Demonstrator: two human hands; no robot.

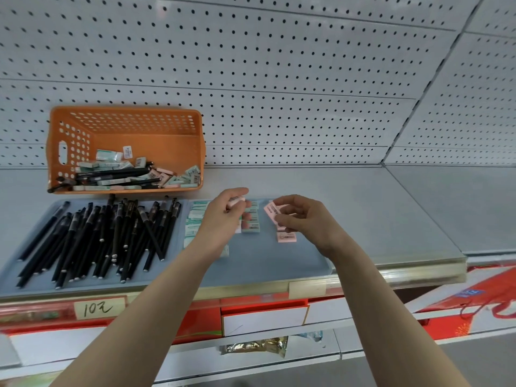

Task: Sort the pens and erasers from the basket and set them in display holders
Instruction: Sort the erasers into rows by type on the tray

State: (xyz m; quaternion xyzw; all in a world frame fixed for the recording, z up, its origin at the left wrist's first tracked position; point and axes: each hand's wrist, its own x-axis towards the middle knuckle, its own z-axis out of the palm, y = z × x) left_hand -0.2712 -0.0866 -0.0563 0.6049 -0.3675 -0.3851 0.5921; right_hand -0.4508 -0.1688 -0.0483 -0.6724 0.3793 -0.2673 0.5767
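An orange basket (178, 127) lies tipped on the shelf at the back left, with several erasers and black pens (111, 174) inside. In front of it a blue-grey tray (293, 258) holds a pile of black pens (106, 233) on its left and rows of green erasers (192, 219) in the middle. My left hand (223, 216) pinches a pink eraser (236, 200) above the green rows. My right hand (304, 219) pinches another pink eraser (272, 211) over a short column of pink erasers (286, 236) on the tray.
A white pegboard wall (279, 79) backs the grey shelf (391, 208). The shelf's front edge carries a price label (97, 308). Lower shelves hold red boxes (262, 305) and a gold packet (255, 346). A red bag (485, 300) sits at the lower right.
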